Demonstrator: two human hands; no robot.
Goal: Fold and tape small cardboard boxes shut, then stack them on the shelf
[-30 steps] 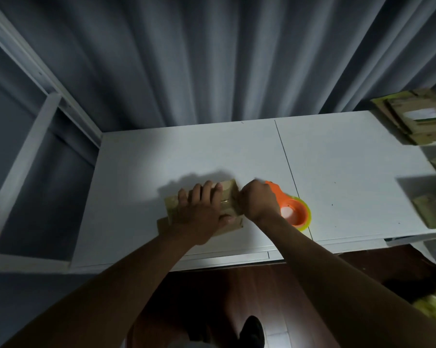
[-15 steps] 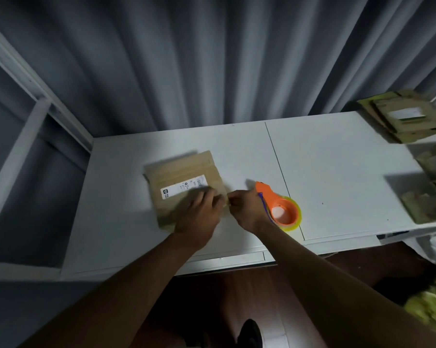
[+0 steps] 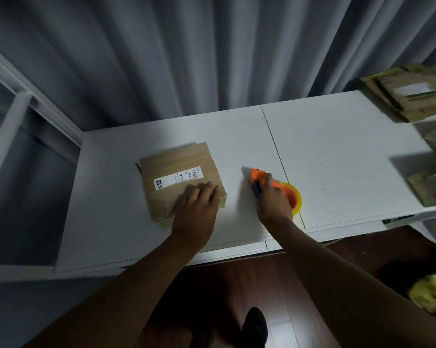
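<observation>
1. Your left hand [image 3: 195, 212]: fingers flat, pressing the cardboard box [image 3: 181, 182] near the table's [image 3: 136, 237] front.
2. Your right hand [image 3: 273, 200]: curled around the orange tape dispenser [image 3: 284, 190].
3. Risk: light pressure may let the box slide, skewing tape.

White table [image 3: 337, 151], two panels meeting at a seam. On it: flat closed cardboard box [image 3: 176, 169] with shipping label, left panel; orange tape dispenser [image 3: 284, 190] beside the seam. Loose folded cardboard pieces [image 3: 430, 187] along the right edge.

Grey curtain [image 3: 161, 59], white table [image 3: 337, 146]
</observation>
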